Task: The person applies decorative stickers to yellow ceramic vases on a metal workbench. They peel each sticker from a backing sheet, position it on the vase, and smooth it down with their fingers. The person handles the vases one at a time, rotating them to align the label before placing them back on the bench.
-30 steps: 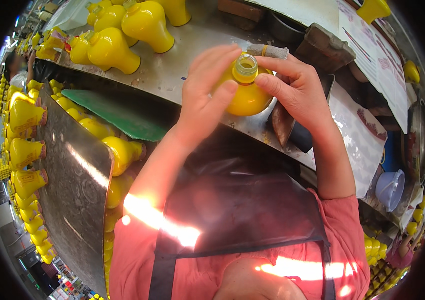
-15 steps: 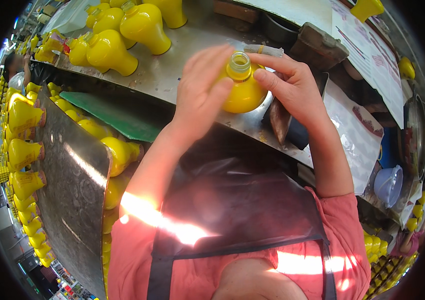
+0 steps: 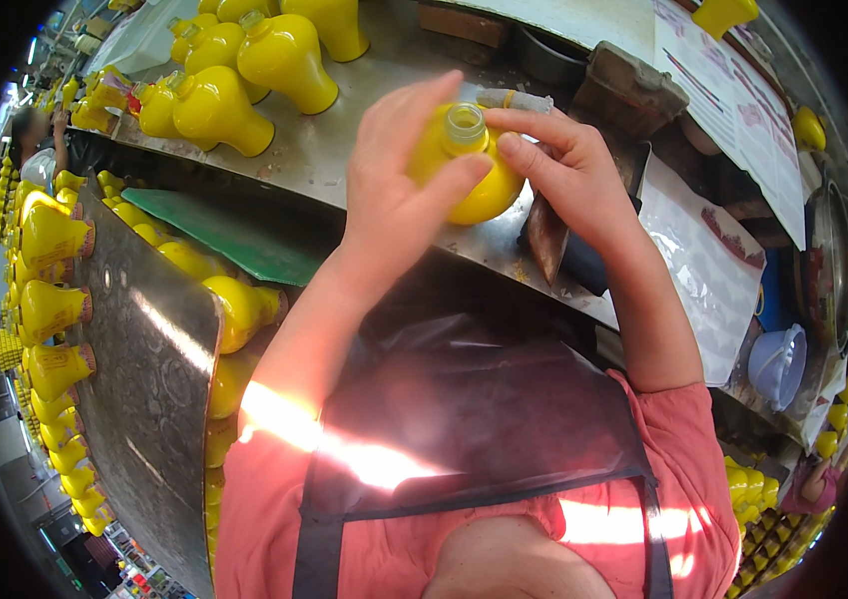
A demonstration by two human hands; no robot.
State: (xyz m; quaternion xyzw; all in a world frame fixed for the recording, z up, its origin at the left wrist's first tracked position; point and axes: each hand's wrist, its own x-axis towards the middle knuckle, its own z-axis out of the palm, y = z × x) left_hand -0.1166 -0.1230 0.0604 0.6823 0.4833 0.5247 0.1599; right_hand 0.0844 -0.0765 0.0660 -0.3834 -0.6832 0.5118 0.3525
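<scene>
A glossy yellow bottle (image 3: 481,198) with a clear glass mouth stands upright between my hands at the near edge of the metal table. My left hand (image 3: 394,170) cups its left side, with the thumb across the front shoulder and the fingers stretched along the far side. At the right of the neck, my right hand (image 3: 573,170) holds on with bent thumb and forefinger close to the rim; its other fingers are partly hidden. Behind the neck lies a small pale roll with a yellow band (image 3: 516,100).
Several yellow bottles (image 3: 289,65) stand at the table's far left. Racks of yellow bottles (image 3: 54,309) line the left, beside a green board (image 3: 234,235). To the right are a dark block (image 3: 633,88), a patterned sheet (image 3: 693,250) and a lilac bucket (image 3: 776,365). A person (image 3: 39,150) is at far left.
My left hand has shifted slightly left and down along the bottle, its fingers less blurred. The bottle sits slightly further left in view. My right hand stays at the neck.
</scene>
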